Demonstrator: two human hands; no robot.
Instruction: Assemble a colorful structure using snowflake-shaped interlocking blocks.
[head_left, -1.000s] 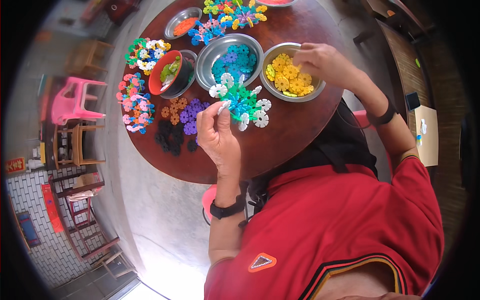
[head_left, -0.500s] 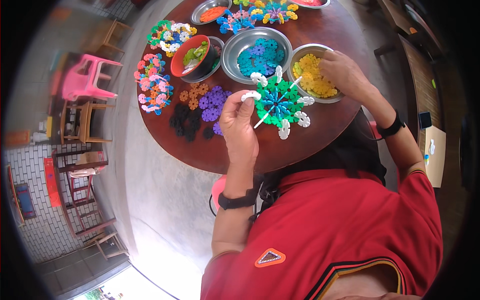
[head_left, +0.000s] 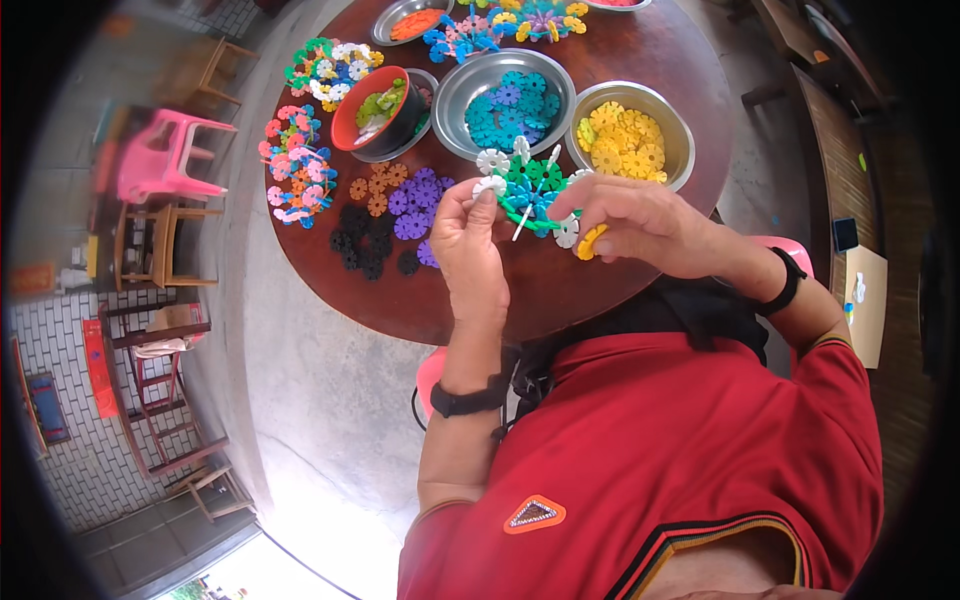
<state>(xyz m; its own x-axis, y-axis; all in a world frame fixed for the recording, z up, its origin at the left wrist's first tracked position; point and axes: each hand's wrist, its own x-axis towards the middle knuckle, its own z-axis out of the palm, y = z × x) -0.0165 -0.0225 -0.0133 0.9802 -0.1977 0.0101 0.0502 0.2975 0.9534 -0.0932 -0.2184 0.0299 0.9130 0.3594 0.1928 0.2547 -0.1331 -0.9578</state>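
Observation:
Between my hands is a flower-shaped assembly point(head_left: 540, 176) of slotted interlocking plastic discs, blue at its centre, green around it and white at the tips. My left hand point(head_left: 468, 250) pinches it by a white disc point(head_left: 489, 187) at the left side. In the fingertips of my right hand point(head_left: 655, 225) is a yellow disc point(head_left: 592, 241), held just below the assembly's right side. My right fingers hide part of that side, and whether the yellow disc touches it I cannot tell. Behind my right hand stands a metal bowl point(head_left: 686, 140) holding loose yellow discs point(head_left: 625, 140).
A larger metal bowl point(head_left: 449, 105) holds teal and violet discs. To its left is a red-and-black bowl point(head_left: 342, 125). Purple discs point(head_left: 412, 205), black discs point(head_left: 362, 243) and brown discs point(head_left: 378, 185) lie on the round table point(head_left: 420, 300). Finished-looking clusters point(head_left: 298, 165) line its left edge.
My right hand has come out of the yellow bowl toward the assembly with a yellow disc in its fingers. The assembly has tilted in my left hand.

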